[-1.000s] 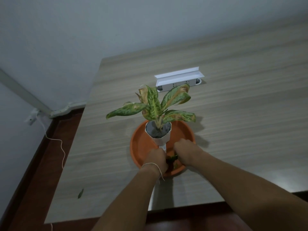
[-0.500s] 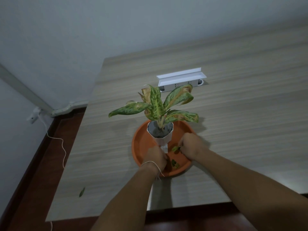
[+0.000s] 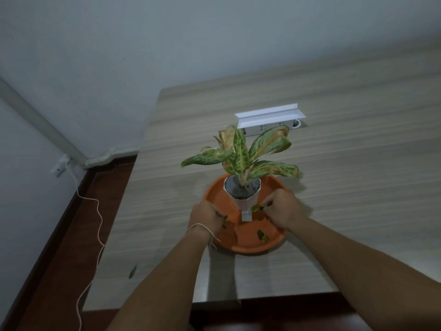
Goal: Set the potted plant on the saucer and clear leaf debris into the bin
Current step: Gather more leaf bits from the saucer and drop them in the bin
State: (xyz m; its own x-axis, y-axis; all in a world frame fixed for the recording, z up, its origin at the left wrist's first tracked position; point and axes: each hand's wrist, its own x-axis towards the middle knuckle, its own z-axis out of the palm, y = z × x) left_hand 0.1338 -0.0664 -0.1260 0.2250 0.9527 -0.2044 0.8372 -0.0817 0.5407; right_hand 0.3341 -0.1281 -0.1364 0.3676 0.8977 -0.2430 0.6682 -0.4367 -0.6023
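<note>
Right now the potted plant point(image 3: 241, 163) is standing upright in its white faceted pot inside the orange saucer point(image 3: 214, 194), which is sitting on the wooden desk point(image 3: 358, 163) near the front edge. Its mottled green leaves are spreading out above the pot, some browning at the tips. A small white tag is hanging down the front of the pot.

Both hands are working low in the saucer, one on each side of the pot. The right hand point(image 3: 281, 209) is pinching a small green leaf scrap point(image 3: 256, 207) between its fingers, just beside the pot's lower wall. The left hand point(image 3: 206, 218) is curling closed against the saucer's left floor with bits of green showing at its fingertips; a thin white string is looping around that wrist. More leaf debris point(image 3: 262, 236) is lying loose on the saucer floor, toward the front right.

Behind the plant, a white power strip point(image 3: 269, 120) is sitting on the desk under a white ledge. Off the desk's left side, a single leaf point(image 3: 132, 271) is lying on the dark red floor point(image 3: 59, 259), near a trailing white cord point(image 3: 97, 211).
</note>
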